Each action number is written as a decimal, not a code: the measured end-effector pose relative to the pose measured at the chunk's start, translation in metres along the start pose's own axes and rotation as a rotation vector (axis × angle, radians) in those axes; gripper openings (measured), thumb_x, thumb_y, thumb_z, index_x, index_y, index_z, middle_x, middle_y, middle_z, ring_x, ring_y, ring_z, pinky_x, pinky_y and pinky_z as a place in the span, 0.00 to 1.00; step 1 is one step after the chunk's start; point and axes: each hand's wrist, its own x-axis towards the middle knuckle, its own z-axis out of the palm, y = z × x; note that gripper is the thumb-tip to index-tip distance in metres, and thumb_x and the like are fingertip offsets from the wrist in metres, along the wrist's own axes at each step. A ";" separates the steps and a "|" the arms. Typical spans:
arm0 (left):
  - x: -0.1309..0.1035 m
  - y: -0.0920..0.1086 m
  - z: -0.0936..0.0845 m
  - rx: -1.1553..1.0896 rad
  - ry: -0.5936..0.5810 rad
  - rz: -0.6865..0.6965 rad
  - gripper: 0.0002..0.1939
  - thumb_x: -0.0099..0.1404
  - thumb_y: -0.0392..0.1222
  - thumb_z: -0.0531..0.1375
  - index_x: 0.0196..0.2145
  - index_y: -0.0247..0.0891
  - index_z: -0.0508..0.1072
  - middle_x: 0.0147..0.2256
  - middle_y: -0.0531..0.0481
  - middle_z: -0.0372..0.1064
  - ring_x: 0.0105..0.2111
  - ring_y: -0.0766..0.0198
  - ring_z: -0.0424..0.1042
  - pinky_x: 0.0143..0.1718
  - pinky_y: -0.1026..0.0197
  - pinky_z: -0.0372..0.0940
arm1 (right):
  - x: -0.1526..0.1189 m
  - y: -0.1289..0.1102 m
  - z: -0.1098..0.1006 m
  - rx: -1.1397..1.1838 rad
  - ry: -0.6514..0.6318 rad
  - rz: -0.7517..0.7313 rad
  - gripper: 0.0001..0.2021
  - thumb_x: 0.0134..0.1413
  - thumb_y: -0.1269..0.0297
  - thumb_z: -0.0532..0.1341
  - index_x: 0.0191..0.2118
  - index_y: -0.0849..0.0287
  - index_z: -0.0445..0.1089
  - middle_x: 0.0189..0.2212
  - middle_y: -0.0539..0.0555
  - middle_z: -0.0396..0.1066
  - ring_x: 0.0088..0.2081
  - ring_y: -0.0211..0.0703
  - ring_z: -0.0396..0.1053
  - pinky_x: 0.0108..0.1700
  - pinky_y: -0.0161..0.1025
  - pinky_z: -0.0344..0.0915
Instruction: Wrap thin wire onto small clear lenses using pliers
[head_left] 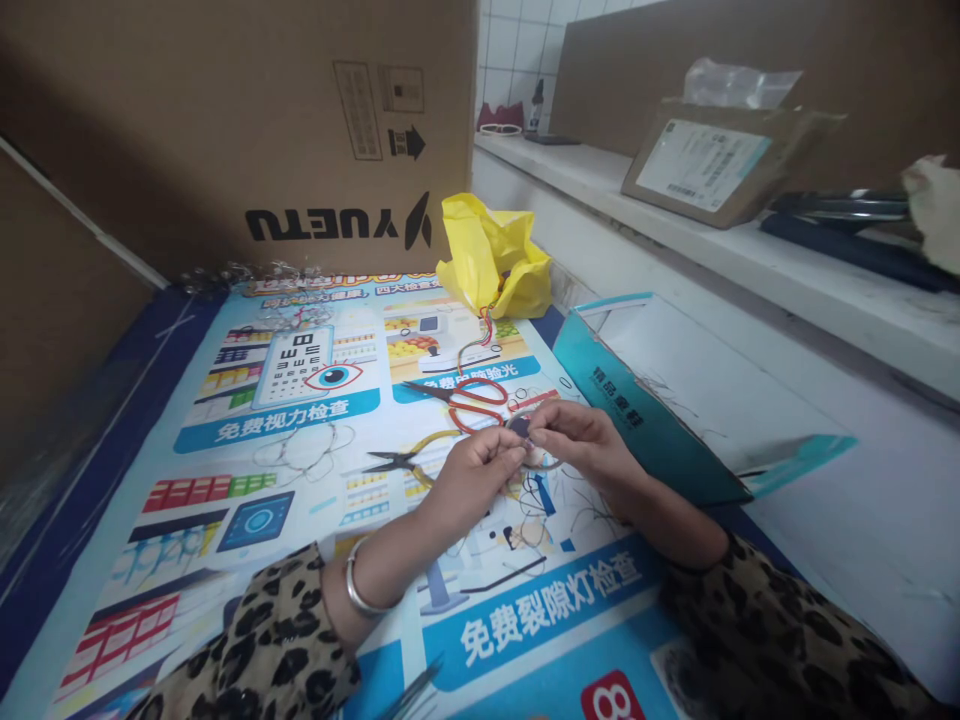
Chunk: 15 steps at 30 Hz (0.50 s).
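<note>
Both hands meet over the printed sheet near the middle of the view. My left hand (484, 468) is pinched, fingertips on something too small to make out. My right hand (574, 440) is also closed, its thumb and fingers pressed together beside a small dark piece (519, 427). A pale round ring-like object (553, 464) shows partly behind and below my right fingers. Red-handled scissors (478, 400) lie just beyond the hands, blades pointing left. Yellow-handled pliers (409, 460) rest to the left of my left hand, their dark jaws apart.
A yellow bag (495, 262) with coloured cords stands at the back. To the right is an open teal box (637, 410) below a white ledge (810, 260). A large cardboard box (247, 120) borders the far side. Thin wire loops (304, 450) lie on the left.
</note>
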 end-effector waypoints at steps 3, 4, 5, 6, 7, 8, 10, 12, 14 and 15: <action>0.000 -0.001 -0.003 0.011 -0.031 0.028 0.09 0.60 0.45 0.56 0.30 0.36 0.67 0.21 0.56 0.61 0.19 0.74 0.56 0.21 0.69 0.53 | 0.000 -0.004 0.001 0.063 -0.034 0.041 0.07 0.50 0.62 0.60 0.28 0.60 0.65 0.22 0.47 0.62 0.24 0.32 0.58 0.27 0.33 0.56; 0.000 -0.001 -0.004 0.006 -0.044 0.038 0.10 0.60 0.46 0.56 0.31 0.36 0.67 0.21 0.56 0.61 0.19 0.74 0.57 0.22 0.69 0.53 | 0.000 -0.008 0.001 0.049 -0.035 0.042 0.07 0.50 0.62 0.59 0.27 0.60 0.64 0.22 0.47 0.62 0.24 0.32 0.57 0.27 0.32 0.55; 0.000 0.001 -0.004 0.001 -0.058 0.046 0.10 0.61 0.46 0.56 0.32 0.36 0.66 0.22 0.55 0.62 0.20 0.73 0.57 0.22 0.69 0.53 | 0.000 -0.012 0.002 0.012 -0.028 0.035 0.07 0.50 0.62 0.59 0.27 0.60 0.64 0.22 0.47 0.61 0.24 0.32 0.57 0.27 0.32 0.55; 0.000 0.003 -0.005 -0.002 -0.071 0.055 0.10 0.61 0.47 0.55 0.33 0.36 0.66 0.22 0.55 0.62 0.21 0.73 0.58 0.23 0.68 0.54 | 0.000 -0.017 0.004 -0.034 -0.019 0.017 0.07 0.50 0.63 0.59 0.27 0.60 0.64 0.22 0.47 0.61 0.24 0.31 0.56 0.26 0.31 0.54; -0.001 0.006 -0.006 0.004 -0.081 0.065 0.11 0.61 0.48 0.55 0.33 0.36 0.66 0.23 0.55 0.62 0.21 0.72 0.58 0.24 0.68 0.55 | 0.000 -0.024 0.005 -0.092 -0.009 -0.011 0.07 0.49 0.64 0.59 0.26 0.60 0.63 0.21 0.46 0.60 0.23 0.31 0.55 0.25 0.31 0.54; -0.002 0.009 -0.007 0.022 -0.086 0.075 0.11 0.62 0.48 0.54 0.34 0.36 0.66 0.24 0.54 0.63 0.22 0.72 0.59 0.25 0.68 0.55 | 0.000 -0.030 0.007 -0.156 0.004 -0.037 0.06 0.49 0.64 0.59 0.26 0.60 0.63 0.21 0.46 0.60 0.24 0.31 0.56 0.26 0.31 0.54; -0.003 0.015 -0.007 0.096 -0.085 0.097 0.12 0.62 0.48 0.54 0.30 0.36 0.67 0.24 0.54 0.63 0.23 0.72 0.59 0.26 0.67 0.56 | -0.001 -0.043 0.009 -0.248 0.001 -0.079 0.05 0.48 0.67 0.58 0.25 0.60 0.63 0.21 0.47 0.61 0.24 0.31 0.58 0.26 0.31 0.56; -0.004 0.019 -0.008 0.177 -0.090 0.109 0.13 0.62 0.47 0.55 0.27 0.35 0.68 0.24 0.53 0.64 0.24 0.71 0.60 0.27 0.67 0.56 | -0.003 -0.053 0.009 -0.296 0.006 -0.099 0.04 0.47 0.69 0.57 0.25 0.61 0.63 0.21 0.47 0.63 0.25 0.32 0.59 0.27 0.31 0.57; -0.004 0.021 -0.009 0.222 -0.112 0.103 0.13 0.61 0.47 0.55 0.26 0.35 0.68 0.24 0.53 0.65 0.24 0.70 0.62 0.28 0.67 0.58 | -0.004 -0.057 0.007 -0.307 0.023 -0.101 0.04 0.47 0.69 0.57 0.25 0.61 0.63 0.21 0.47 0.63 0.24 0.31 0.59 0.26 0.30 0.56; -0.004 0.021 -0.010 0.236 -0.123 0.099 0.12 0.61 0.47 0.56 0.27 0.35 0.69 0.24 0.53 0.66 0.26 0.70 0.63 0.30 0.66 0.58 | -0.005 -0.057 0.005 -0.302 0.036 -0.096 0.04 0.47 0.69 0.57 0.25 0.61 0.63 0.21 0.47 0.62 0.24 0.31 0.58 0.26 0.30 0.56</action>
